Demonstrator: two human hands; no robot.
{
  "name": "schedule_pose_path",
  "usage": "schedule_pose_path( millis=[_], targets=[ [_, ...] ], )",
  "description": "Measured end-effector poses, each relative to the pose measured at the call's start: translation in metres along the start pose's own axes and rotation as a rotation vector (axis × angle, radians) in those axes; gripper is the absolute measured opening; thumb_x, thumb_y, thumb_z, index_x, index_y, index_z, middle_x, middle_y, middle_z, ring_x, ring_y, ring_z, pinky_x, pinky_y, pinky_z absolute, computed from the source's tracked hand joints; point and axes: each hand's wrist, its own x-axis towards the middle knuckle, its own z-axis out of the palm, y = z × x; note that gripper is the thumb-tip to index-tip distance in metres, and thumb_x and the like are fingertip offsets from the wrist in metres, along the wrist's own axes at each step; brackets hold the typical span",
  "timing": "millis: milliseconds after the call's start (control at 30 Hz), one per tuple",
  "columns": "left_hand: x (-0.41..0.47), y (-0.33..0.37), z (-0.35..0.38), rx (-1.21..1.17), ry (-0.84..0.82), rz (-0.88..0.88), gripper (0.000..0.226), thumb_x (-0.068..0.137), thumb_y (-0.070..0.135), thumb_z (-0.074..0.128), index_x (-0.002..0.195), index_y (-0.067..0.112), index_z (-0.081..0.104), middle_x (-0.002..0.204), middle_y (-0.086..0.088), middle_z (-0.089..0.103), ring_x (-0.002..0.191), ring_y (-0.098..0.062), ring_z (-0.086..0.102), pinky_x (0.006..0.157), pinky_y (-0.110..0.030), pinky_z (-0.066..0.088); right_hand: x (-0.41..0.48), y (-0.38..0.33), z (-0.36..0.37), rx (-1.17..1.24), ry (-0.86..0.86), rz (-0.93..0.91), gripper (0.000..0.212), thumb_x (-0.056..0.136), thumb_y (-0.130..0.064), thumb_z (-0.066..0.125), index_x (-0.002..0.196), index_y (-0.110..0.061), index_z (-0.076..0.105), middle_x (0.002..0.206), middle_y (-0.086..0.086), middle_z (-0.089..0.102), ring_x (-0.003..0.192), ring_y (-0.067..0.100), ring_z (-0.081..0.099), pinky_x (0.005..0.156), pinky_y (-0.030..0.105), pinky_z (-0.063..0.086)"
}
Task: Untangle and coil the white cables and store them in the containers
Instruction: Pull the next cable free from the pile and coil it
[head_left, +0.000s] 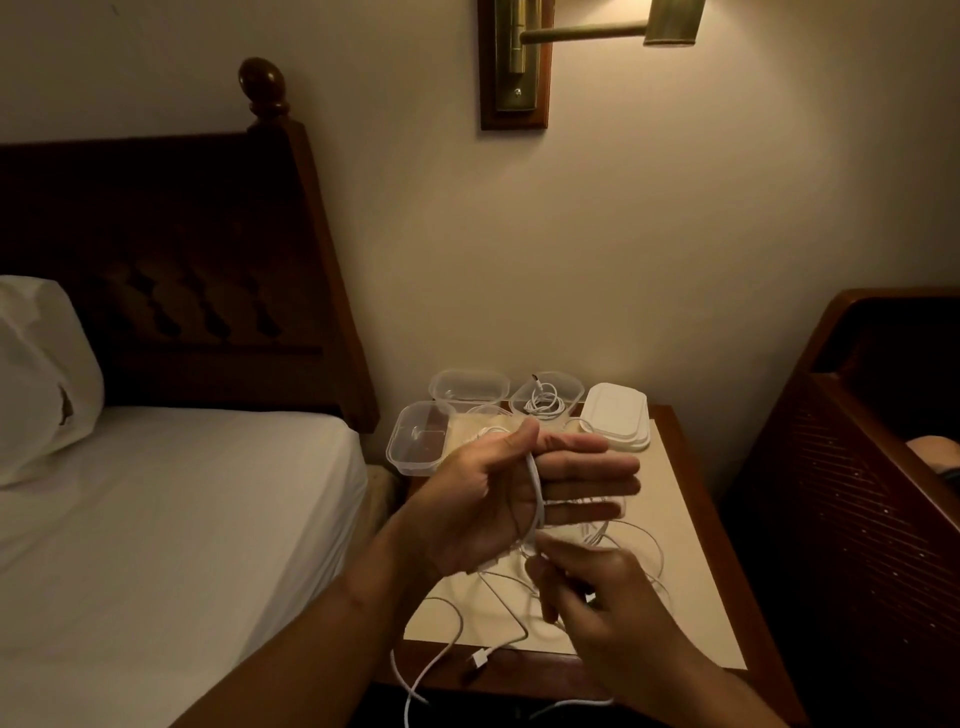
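Note:
My left hand (511, 491) is raised palm up over the nightstand (691, 587), fingers straight, thumb pressing loops of a white cable (536, 491) wound across the palm. Just below it my right hand (597, 597) pinches the same cable. Loose white cable (441, 654) with a plug trails over the nightstand's front edge. Clear containers stand at the back: one on the left (415, 441) looks empty, another (467, 389) behind it too, and a third (545, 397) holds a coiled white cable.
A stack of white lids (615, 415) sits at the back right of the nightstand. A bed with white sheet (171, 519) and pillow lies to the left. A dark wooden headboard (857, 493) stands right. A brass wall lamp (519, 52) hangs above.

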Motion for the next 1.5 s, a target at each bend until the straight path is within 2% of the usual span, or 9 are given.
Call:
schedule_pose_path(
  millis=[67, 167, 300, 467, 700, 800, 1067, 1300, 1500],
  targets=[
    [0.003, 0.005, -0.003, 0.068, 0.085, -0.004, 0.06, 0.112, 0.038, 0.022, 0.143, -0.008, 0.044, 0.147, -0.03, 0.051, 0.14, -0.045, 0.047, 0.121, -0.061, 0.028, -0.004, -0.002, -0.001, -0.387, -0.098, -0.138, 0.038, 0.1, -0.042, 0.047, 0.137, -0.037, 0.056, 0.089, -0.015, 0.069, 0.076, 0.012, 0.064, 0.063, 0.025, 0.052],
    [0.006, 0.004, -0.005, 0.253, 0.161, -0.073, 0.057, 0.112, 0.036, 0.024, 0.14, -0.008, 0.047, 0.14, -0.027, 0.059, 0.133, -0.042, 0.055, 0.119, -0.059, 0.034, -0.003, -0.013, -0.01, -0.732, -0.075, -0.293, 0.046, 0.097, -0.048, 0.027, 0.127, -0.035, 0.059, 0.098, -0.012, 0.069, 0.077, 0.015, 0.065, 0.064, 0.036, 0.056],
    [0.004, -0.002, -0.007, 0.568, 0.212, -0.197, 0.05, 0.11, 0.039, 0.035, 0.129, 0.0, 0.061, 0.126, -0.024, 0.067, 0.122, -0.041, 0.062, 0.111, -0.057, 0.044, 0.006, -0.028, -0.028, -0.716, -0.007, -0.434, 0.03, 0.093, -0.046, 0.046, 0.085, -0.031, 0.071, 0.076, -0.017, 0.068, 0.057, 0.005, 0.061, 0.052, 0.019, 0.053],
    [-0.004, -0.002, 0.006, 0.735, 0.18, -0.288, 0.045, 0.098, 0.053, 0.041, 0.096, 0.013, 0.062, 0.074, 0.009, 0.061, 0.067, -0.005, 0.058, 0.071, -0.025, 0.047, 0.023, -0.032, -0.057, -0.487, 0.043, -0.587, 0.008, 0.086, -0.032, 0.074, 0.088, -0.025, 0.076, 0.086, -0.014, 0.071, 0.07, -0.003, 0.066, 0.061, 0.01, 0.052],
    [0.001, -0.01, 0.009, 0.379, -0.017, -0.32, 0.069, 0.097, 0.072, 0.028, 0.099, 0.007, 0.048, 0.07, -0.012, 0.024, 0.046, -0.011, 0.024, 0.044, -0.021, 0.021, 0.043, -0.024, -0.079, -0.273, 0.074, -0.659, 0.018, 0.078, -0.027, 0.085, 0.083, -0.012, 0.079, 0.079, -0.004, 0.066, 0.067, 0.005, 0.062, 0.053, 0.019, 0.05],
    [0.001, -0.015, 0.004, 0.318, -0.077, -0.338, 0.085, 0.098, 0.073, 0.025, 0.126, -0.005, 0.045, 0.089, -0.024, 0.053, 0.044, -0.007, 0.029, 0.042, -0.017, 0.025, 0.047, -0.025, -0.087, -0.277, 0.081, -0.675, 0.017, 0.078, -0.025, 0.084, 0.085, -0.011, 0.078, 0.082, -0.004, 0.067, 0.074, 0.005, 0.066, 0.061, 0.017, 0.053],
    [-0.002, -0.018, 0.014, 0.116, -0.201, -0.261, 0.077, 0.106, 0.062, 0.015, 0.118, 0.0, 0.059, 0.073, -0.01, 0.068, 0.038, -0.011, 0.013, 0.042, -0.021, 0.018, 0.05, -0.01, -0.075, 0.069, 0.125, -0.457, 0.01, 0.088, -0.015, 0.075, 0.093, -0.006, 0.076, 0.085, 0.004, 0.07, 0.075, 0.02, 0.07, 0.06, 0.026, 0.056],
    [-0.005, -0.017, 0.018, 0.077, -0.109, -0.148, 0.056, 0.111, 0.042, 0.025, 0.121, -0.003, 0.056, 0.08, -0.012, 0.066, 0.046, -0.007, 0.041, 0.052, -0.017, 0.038, 0.026, -0.008, -0.049, 0.436, 0.224, -0.099, 0.017, 0.091, -0.002, 0.063, 0.102, -0.006, 0.075, 0.093, 0.014, 0.074, 0.082, 0.039, 0.071, 0.072, 0.06, 0.057],
    [0.005, -0.001, 0.018, 0.015, -0.002, -0.025, 0.058, 0.11, 0.04, 0.03, 0.133, -0.006, 0.058, 0.118, -0.025, 0.069, 0.11, -0.034, 0.069, 0.097, -0.041, 0.057, 0.008, -0.006, -0.017, 0.263, 0.199, 0.082, 0.033, 0.097, 0.001, 0.058, 0.078, -0.022, 0.072, 0.057, -0.004, 0.064, 0.043, 0.011, 0.052, 0.044, 0.027, 0.048]
  ],
)
